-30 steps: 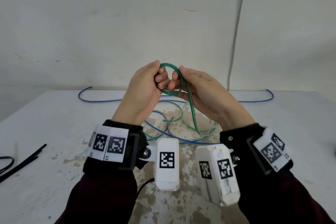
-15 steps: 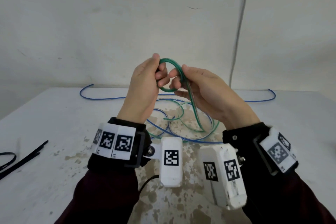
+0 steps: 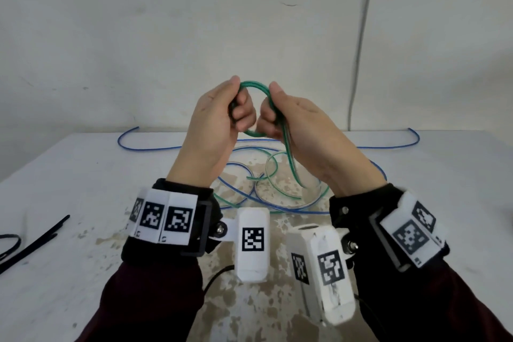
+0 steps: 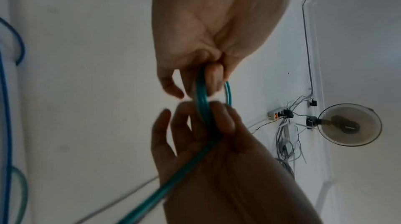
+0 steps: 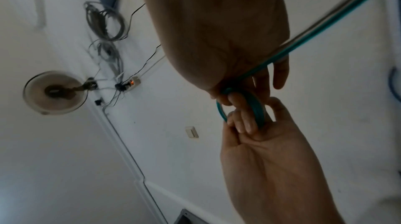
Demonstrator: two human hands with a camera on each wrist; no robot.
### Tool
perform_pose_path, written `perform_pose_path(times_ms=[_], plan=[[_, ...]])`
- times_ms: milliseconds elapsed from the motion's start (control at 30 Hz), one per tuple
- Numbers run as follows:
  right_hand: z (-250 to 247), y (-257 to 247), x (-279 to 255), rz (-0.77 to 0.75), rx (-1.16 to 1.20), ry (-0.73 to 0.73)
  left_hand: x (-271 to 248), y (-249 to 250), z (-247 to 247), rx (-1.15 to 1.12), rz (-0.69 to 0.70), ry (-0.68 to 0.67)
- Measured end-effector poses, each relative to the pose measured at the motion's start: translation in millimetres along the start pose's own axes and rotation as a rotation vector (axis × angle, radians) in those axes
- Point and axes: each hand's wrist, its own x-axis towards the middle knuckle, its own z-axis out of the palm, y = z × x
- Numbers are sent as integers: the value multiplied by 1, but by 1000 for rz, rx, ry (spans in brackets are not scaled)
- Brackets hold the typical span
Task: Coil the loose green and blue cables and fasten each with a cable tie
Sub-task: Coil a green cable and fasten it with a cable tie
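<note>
A person is holding a small coil of green cable (image 3: 254,85) up in front of the chest, above a white table (image 3: 83,175). The left hand (image 3: 213,119) is pinching the coil's left side; the right hand (image 3: 294,119) is gripping its right side, fingers curled round the strands. The coil is standing upright between the two hands. Its loose tail is hanging down from the right hand to the table, where it is lying tangled with the blue cable (image 3: 155,148). The right hand, being nearer the slack, is probably the one to feed it.
</note>
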Motion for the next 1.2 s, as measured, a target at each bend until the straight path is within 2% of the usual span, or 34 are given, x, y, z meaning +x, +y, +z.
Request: perform_pose_path(times_ms=[100, 133, 233, 367, 467, 600, 667, 767, 833, 933, 1000, 1100, 1200], plan=[[-3, -1, -1, -2, -29, 35, -6, 6, 1, 78, -162, -155], [-4, -1, -1, 8, -32, 24, -7, 6, 1, 133, -176, -183], [-6, -1, -1, 28, -12, 4, -7, 5, 5, 199, -70, -112], [-12, -2, 0, 47, 113, -69, -4, 2, 8, 73, 78, 34], [-15, -5, -2, 16, 148, -103, -5, 6, 7, 88, 29, -8], [-16, -2, -2, 1, -35, -117, -10, 9, 5, 281, -89, -198], [-14, -1, -1, 19, -44, -87, -10, 6, 2, 343, -42, -187], [-11, -2, 0, 42, 85, -44, -6, -1, 1, 232, 32, -57], [-13, -3, 1, 46, 115, -48, -4, -1, 3, 153, -21, -41], [-19, -2, -1, 53, -42, -79, -7, 3, 1, 159, -180, -189], [-19, 0, -2, 60, -111, -99, -8, 5, -3, 234, -192, -228], [-11, -1, -1, 34, -13, -58, -8, 2, 0, 240, -90, -116], [-8, -2, 1, 18, 104, -42, -5, -1, 6, 55, -83, 57]])
